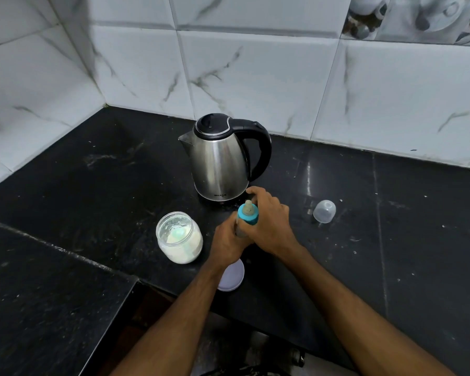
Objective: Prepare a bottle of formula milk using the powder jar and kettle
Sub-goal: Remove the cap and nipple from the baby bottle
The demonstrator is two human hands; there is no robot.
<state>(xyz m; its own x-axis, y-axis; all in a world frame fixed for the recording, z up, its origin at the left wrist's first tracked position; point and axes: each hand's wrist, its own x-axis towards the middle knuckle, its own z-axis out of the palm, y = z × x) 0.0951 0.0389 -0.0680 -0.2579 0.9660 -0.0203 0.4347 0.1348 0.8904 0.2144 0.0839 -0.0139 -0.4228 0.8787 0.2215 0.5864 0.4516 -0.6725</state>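
Note:
A feeding bottle with a blue collar and teat [247, 214] stands on the black counter [92, 185], just in front of the steel kettle [219, 161]. My left hand [227, 244] grips the bottle's body, which it mostly hides. My right hand [269, 221] curls round the blue collar at the top. The open powder jar [179, 237], with white powder and a pale green scoop inside, stands to the left of my hands. The kettle's lid is down and its black handle points right.
A clear bottle cap [324, 211] lies on the counter to the right. The jar's pale round lid [232, 276] lies under my left wrist near the counter's front edge. Marble-look tiled walls [255, 77] close off the back and left.

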